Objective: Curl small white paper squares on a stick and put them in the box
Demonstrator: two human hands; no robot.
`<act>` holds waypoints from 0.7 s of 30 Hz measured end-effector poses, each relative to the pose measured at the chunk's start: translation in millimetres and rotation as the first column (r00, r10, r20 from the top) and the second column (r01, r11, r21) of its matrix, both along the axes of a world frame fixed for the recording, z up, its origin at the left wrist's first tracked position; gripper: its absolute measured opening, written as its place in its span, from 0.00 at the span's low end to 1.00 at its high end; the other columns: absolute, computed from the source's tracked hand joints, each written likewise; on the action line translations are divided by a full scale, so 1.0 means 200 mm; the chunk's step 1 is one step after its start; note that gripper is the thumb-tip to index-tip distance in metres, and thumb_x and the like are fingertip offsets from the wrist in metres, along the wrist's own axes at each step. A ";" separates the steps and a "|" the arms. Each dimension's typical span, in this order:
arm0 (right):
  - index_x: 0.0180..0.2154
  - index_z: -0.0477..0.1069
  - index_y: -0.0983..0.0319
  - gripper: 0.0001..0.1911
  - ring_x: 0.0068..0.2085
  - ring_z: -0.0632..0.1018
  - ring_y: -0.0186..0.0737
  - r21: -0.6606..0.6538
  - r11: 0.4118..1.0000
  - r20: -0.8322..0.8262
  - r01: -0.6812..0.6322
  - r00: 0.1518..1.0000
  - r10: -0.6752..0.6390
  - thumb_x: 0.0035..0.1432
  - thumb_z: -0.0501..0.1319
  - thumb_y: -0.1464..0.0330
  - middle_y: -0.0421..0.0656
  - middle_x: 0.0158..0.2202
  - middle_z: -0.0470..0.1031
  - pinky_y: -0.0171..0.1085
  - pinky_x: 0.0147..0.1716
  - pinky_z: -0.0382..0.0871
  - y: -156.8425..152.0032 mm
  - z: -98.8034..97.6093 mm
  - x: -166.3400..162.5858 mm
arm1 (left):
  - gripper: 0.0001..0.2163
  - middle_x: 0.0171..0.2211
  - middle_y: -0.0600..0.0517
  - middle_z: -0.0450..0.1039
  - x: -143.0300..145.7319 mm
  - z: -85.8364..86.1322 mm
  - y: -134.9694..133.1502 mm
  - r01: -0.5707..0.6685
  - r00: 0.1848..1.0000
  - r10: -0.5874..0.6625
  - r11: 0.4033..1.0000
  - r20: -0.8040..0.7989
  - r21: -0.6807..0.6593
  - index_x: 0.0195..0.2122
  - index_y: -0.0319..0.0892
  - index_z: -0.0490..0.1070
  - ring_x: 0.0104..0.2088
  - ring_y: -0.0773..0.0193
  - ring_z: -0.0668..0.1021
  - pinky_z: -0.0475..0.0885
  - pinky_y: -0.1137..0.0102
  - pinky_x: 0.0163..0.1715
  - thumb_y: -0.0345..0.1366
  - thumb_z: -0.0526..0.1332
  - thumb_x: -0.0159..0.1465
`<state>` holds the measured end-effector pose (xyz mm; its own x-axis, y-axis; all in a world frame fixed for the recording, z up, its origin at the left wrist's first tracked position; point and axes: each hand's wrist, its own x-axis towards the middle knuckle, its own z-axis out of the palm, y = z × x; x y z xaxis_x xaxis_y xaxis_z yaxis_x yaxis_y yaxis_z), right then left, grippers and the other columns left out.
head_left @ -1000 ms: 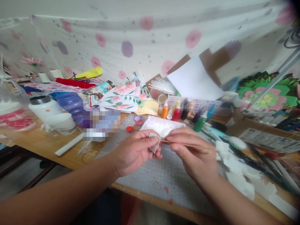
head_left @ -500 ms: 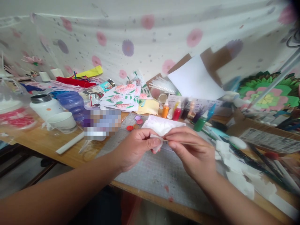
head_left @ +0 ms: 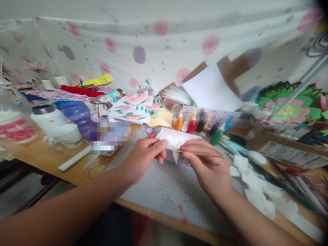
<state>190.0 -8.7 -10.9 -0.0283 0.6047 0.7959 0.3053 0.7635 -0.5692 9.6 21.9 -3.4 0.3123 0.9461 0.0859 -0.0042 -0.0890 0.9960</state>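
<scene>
My right hand pinches a thin wooden stick that lies nearly level. At the stick's left tip hangs a small piece of white tissue paper. A little to the left of that paper is my left hand, its thumb and forefinger pressed together; whether anything small is between them I cannot make out. Behind both hands sits a white box with white, fluffy-looking contents and handwriting on its front. Beneath them lies a grey cutting mat.
Paint bottles, among them an orange bottle and a green bottle, stand behind the box. White paper scraps and brushes lie at the right, before a cardboard box. A white cup and a white tube are at the left.
My left hand has let go of the white tissue paper and moved slightly left. The paper now hangs from the stick in my right hand. The view has shifted slightly.
</scene>
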 end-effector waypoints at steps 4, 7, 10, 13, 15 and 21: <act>0.33 0.78 0.60 0.06 0.36 0.80 0.35 -0.015 1.000 0.043 -0.026 0.999 0.026 0.56 0.65 0.76 0.41 0.31 0.81 0.34 0.37 0.75 0.00 -0.01 -0.01 | 0.12 0.25 0.53 0.71 0.03 0.02 -0.03 0.180 0.981 -0.167 0.974 0.101 -0.137 0.26 0.37 0.72 0.29 0.66 0.73 0.69 0.69 0.34 0.42 0.66 0.57; 0.31 0.78 0.60 0.05 0.36 0.80 0.36 -0.029 0.999 0.045 0.024 0.999 -0.023 0.56 0.65 0.74 0.42 0.31 0.82 0.36 0.38 0.75 0.03 -0.02 0.01 | 0.08 0.23 0.54 0.70 0.03 0.01 0.00 0.147 0.988 -0.136 0.975 0.077 -0.166 0.25 0.37 0.70 0.28 0.68 0.73 0.68 0.71 0.33 0.37 0.66 0.55; 0.29 0.78 0.60 0.05 0.36 0.81 0.40 -0.090 0.985 0.002 0.147 0.989 -0.148 0.56 0.64 0.71 0.43 0.30 0.82 0.40 0.39 0.75 0.10 -0.03 0.06 | 0.08 0.21 0.56 0.69 -0.01 -0.01 0.06 0.022 0.998 -0.028 0.994 -0.054 -0.109 0.25 0.39 0.68 0.23 0.70 0.71 0.66 0.73 0.27 0.38 0.64 0.56; 0.26 0.77 0.60 0.06 0.35 0.80 0.42 -0.226 0.926 0.043 0.304 0.952 -0.302 0.55 0.65 0.68 0.45 0.31 0.82 0.42 0.38 0.75 0.17 -0.04 0.12 | 0.08 0.18 0.59 0.64 -0.03 -0.03 0.11 -0.138 0.959 0.133 0.990 -0.250 -0.001 0.26 0.41 0.68 0.19 0.70 0.67 0.60 0.75 0.21 0.40 0.62 0.56; 0.25 0.77 0.61 0.07 0.34 0.80 0.43 -0.254 0.908 0.064 0.333 0.943 -0.327 0.53 0.65 0.67 0.46 0.31 0.82 0.42 0.36 0.74 0.21 -0.05 0.15 | 0.08 0.17 0.59 0.63 -0.04 -0.04 0.13 -0.199 0.922 0.201 0.979 -0.331 0.043 0.26 0.41 0.69 0.18 0.70 0.66 0.58 0.75 0.19 0.40 0.61 0.56; 0.24 0.76 0.61 0.11 0.35 0.81 0.46 -0.263 0.894 0.075 0.364 0.931 -0.357 0.54 0.62 0.63 0.47 0.30 0.82 0.44 0.39 0.74 0.27 -0.09 0.19 | 0.12 0.17 0.57 0.63 -0.03 -0.08 0.16 -0.198 0.885 0.198 0.979 -0.420 0.044 0.39 0.41 0.77 0.18 0.67 0.67 0.59 0.73 0.19 0.37 0.61 0.55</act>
